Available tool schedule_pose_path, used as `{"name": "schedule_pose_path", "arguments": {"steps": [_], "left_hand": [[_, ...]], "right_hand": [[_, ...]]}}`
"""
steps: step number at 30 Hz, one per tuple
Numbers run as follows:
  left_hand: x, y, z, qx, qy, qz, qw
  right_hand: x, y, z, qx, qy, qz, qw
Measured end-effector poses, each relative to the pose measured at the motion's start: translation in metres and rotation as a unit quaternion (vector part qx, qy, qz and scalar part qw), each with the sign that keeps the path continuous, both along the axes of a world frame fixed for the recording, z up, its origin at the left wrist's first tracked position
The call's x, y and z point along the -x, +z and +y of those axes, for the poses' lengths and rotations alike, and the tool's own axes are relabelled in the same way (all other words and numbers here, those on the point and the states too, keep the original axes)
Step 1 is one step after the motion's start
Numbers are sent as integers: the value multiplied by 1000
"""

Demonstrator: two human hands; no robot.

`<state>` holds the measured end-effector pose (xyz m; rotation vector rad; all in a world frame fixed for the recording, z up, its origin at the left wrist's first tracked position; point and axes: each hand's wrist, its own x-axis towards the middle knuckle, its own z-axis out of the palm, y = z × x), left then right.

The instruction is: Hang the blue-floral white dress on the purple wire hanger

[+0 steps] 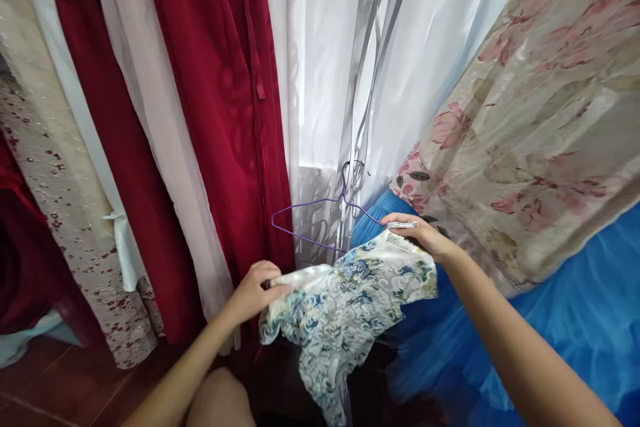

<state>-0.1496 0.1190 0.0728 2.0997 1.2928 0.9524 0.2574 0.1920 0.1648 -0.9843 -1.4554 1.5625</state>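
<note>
A white lace garment with blue and green flowers point(350, 300) hangs between my two hands. My left hand point(261, 287) is closed on its left shoulder edge. My right hand point(413, 233) pinches the upper right edge of the garment, beside the right end of a purple wire hanger point(305, 203). The hanger hangs by its hook from white metal scrollwork point(361, 140). Its left end is bare and stands above and apart from my left hand.
Long dark red point(215, 113), pale pink and beige dresses hang on the left. A floral dress point(550, 113) and blue tulle point(575, 313) are on the right. White cloth point(325, 67) hangs behind. Brown floor tiles point(65, 380) show at the lower left.
</note>
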Motion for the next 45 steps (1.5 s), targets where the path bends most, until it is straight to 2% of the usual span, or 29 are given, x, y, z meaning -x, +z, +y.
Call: {"name": "schedule_pose_path", "arguments": {"steps": [3,6,8,10,13,15,17,19,21,23,25,27,29,31,33,35,36,37,38,39,40,42,44,45], "left_hand": [[35,12,48,-11,30,131,991],[49,36,90,-77,80,147,983],[44,56,114,-130,105,115,979],[29,73,133,-148,80,47,985],[0,87,147,-76,5,-92,993],[-17,90,146,-57,40,-131,989],[-28,89,138,-103,124,-119,980],[-34,89,128,-155,176,-99,967],[-38,90,118,-179,176,-93,963],[-42,95,107,-200,161,-89,962],[-47,101,97,-226,139,-79,961],[-52,108,88,-245,125,-55,960],[-57,112,83,-256,137,-19,957],[-58,111,84,-254,160,11,954],[-57,103,89,-232,174,-4,957],[-54,92,94,-195,174,-79,962],[-53,86,95,-177,170,-130,961],[-53,82,94,-163,165,-183,955],[-55,79,92,-151,158,-235,947],[-58,78,89,-139,147,-282,938],[-64,79,84,-119,126,-324,930],[-79,88,71,-42,58,-392,917],[-101,100,55,78,-50,-434,896],[-112,106,47,140,-107,-444,879]], "right_hand": [[1,7,-2,1,14,-6,1000],[5,15,-6,-13,11,-11,1000],[7,19,-9,-17,-1,-6,1000],[6,22,-12,-20,-12,-1,1000],[3,18,-14,-15,-26,-5,1000],[-1,6,-18,-26,-59,-13,998],[-5,-13,-24,-48,-110,-27,992],[-11,-33,-34,-65,-152,-47,985],[-18,-48,-44,-78,-183,-57,978],[-25,-51,-49,-100,-218,-29,970],[-29,-40,-49,-114,-257,30,959],[-26,-19,-43,-124,-294,86,944],[-13,5,-41,-150,-321,110,929],[9,27,-51,-191,-315,89,925],[36,41,-76,-234,-242,18,941],[60,46,-111,-275,-71,-78,956],[70,45,-128,-296,29,-116,948],[76,43,-142,-314,92,-147,934],[80,39,-152,-326,129,-172,921],[82,34,-157,-334,135,-192,913],[81,27,-157,-338,111,-205,912],[77,10,-145,-337,9,-216,916],[73,-8,-127,-319,-93,-212,919],[71,-18,-120,-300,-117,-203,925]]}}
